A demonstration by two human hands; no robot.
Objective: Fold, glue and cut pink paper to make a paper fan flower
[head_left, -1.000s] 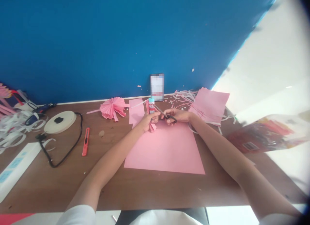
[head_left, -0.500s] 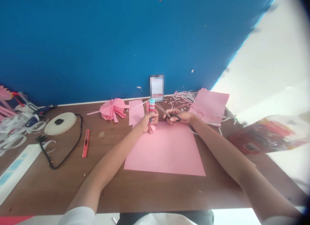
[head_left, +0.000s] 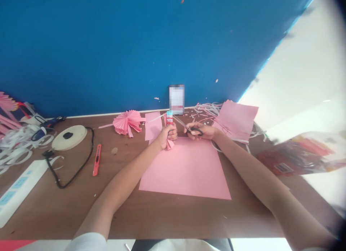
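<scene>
Two hands meet at the far edge of the pink sheet (head_left: 185, 168). Left hand (head_left: 168, 135) is wrapped around a folded pink paper (head_left: 169, 142), glue bottle (head_left: 169, 118) just behind. Right hand (head_left: 201, 130) grips scissors (head_left: 189, 127), blades aimed at the folded paper. Paper fan (head_left: 127, 122) and red cutter (head_left: 96, 159) lie left on the table (head_left: 167, 215).

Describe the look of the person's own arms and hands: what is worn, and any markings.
Both forearms are bare from the hands up to short white sleeves at the bottom edge of the view, the left sleeve more visible than the right sleeve. The left hand and right hand wear no gloves. No watch, bracelet, ring or marking can be made out; fingers are too small for detail.
</scene>
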